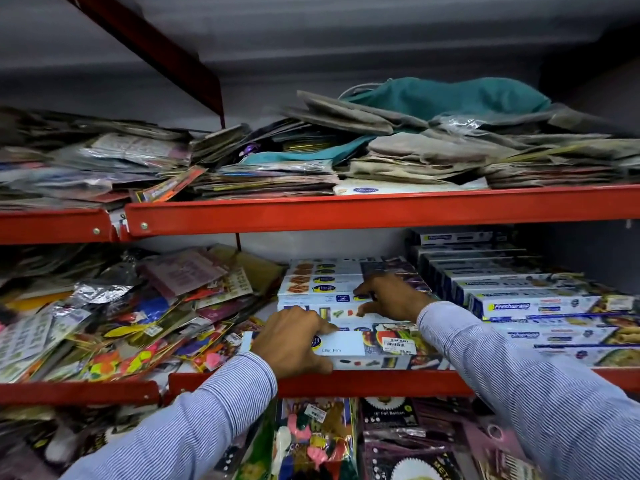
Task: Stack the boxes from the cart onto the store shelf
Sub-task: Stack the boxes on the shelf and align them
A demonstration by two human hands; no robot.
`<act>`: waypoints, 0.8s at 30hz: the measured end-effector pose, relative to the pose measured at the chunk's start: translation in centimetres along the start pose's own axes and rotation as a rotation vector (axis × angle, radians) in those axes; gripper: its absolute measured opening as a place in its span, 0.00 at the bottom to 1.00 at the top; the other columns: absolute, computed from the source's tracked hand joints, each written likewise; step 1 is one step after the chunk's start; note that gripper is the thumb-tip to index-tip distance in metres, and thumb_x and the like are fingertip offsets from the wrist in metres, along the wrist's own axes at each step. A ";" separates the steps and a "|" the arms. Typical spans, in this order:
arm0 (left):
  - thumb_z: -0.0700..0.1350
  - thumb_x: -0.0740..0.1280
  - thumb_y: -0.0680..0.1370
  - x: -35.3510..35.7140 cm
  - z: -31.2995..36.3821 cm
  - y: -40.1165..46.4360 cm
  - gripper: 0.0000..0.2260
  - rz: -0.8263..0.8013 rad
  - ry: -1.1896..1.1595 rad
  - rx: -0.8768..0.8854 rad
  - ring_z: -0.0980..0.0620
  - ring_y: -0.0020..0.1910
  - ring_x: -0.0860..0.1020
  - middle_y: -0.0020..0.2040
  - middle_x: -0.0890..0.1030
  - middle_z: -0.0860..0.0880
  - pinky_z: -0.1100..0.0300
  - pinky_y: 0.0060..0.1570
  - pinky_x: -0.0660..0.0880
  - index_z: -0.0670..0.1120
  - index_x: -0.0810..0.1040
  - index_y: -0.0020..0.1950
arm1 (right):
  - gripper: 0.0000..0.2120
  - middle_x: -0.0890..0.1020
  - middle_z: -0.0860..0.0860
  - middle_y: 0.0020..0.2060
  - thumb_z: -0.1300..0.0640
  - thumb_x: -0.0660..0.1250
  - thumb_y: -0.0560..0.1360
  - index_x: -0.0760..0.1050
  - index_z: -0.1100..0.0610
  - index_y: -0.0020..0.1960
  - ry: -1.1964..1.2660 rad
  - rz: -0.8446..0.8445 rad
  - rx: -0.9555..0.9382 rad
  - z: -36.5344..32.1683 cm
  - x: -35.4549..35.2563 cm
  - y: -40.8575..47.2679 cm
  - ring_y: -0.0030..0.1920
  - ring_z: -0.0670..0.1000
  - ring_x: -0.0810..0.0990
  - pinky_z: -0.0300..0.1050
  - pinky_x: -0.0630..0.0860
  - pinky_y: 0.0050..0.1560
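- The near box [346, 344], a long, narrow carton printed "Cling Film", lies flat at the front edge of the middle shelf [346, 382], its long side running left to right.
- The left hand [294, 341] lies over the left end of that box, fingers curled down on its top face and thumb at the near side; it presses or loosely grips the box, not a full clench.
- The right hand [391, 299] reaches farther in, fingers bent and spread on the stack of similar boxes [318, 289] behind; whether it grips 1 of them or only steadies them, I cannot tell.
- Judgement: such a carton is probably light and stiff along its length, with thin card walls that dent under a hard pinch. The glossy print looks slippery, so a flat palm on top with the thumb against the side suits it better than fingertips alone.
- Best hold, I judge, is near both ends, so the long box does not swing or tip.
- To the right, the blue-and-white Freshwrapp boxes [533, 306] sit in stepped rows; to the left, loose foil packets [121, 323] crowd the shelf and could slide under a box.
- The cart is not in view.
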State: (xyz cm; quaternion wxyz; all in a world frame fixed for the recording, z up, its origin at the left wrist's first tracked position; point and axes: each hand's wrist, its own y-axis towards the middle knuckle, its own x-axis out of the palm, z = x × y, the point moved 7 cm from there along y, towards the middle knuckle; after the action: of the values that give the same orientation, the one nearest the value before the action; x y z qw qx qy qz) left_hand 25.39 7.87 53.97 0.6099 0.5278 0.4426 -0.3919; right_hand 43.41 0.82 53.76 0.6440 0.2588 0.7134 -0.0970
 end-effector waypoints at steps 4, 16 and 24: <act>0.59 0.76 0.65 0.3 -0.3 2.4 0.29 0.019 -0.018 -0.012 0.49 0.57 0.80 0.61 0.83 0.53 0.54 0.51 0.78 0.55 0.78 0.65 | 0.20 0.79 0.54 0.65 0.54 0.69 0.76 0.75 0.57 0.67 0.035 -0.100 0.005 0.7 -0.4 0.4 0.62 0.55 0.78 0.42 0.71 0.61; 0.59 0.68 0.67 3.0 -0.4 5.1 0.24 0.234 -0.030 0.005 0.46 0.60 0.72 0.57 0.81 0.52 0.47 0.59 0.70 0.52 0.81 0.62 | 0.21 0.80 0.55 0.64 0.45 0.52 0.82 0.75 0.53 0.66 0.016 0.126 -0.037 0.9 0.8 -1.7 0.61 0.59 0.79 0.53 0.77 0.60; 0.54 0.72 0.73 4.1 -0.8 5.0 0.21 0.276 -0.215 0.008 0.49 0.67 0.74 0.67 0.79 0.50 0.53 0.68 0.69 0.51 0.79 0.65 | 0.25 0.83 0.54 0.57 0.39 0.45 0.81 0.73 0.52 0.62 -0.024 0.349 -0.084 0.5 0.7 -3.8 0.52 0.57 0.82 0.48 0.78 0.46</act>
State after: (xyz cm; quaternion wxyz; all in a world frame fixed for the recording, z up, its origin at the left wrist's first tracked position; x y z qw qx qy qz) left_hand 31.20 9.28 51.49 0.6995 0.5411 0.2968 -0.3604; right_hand 41.94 -2.52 52.22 0.6698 0.3501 0.6535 0.0431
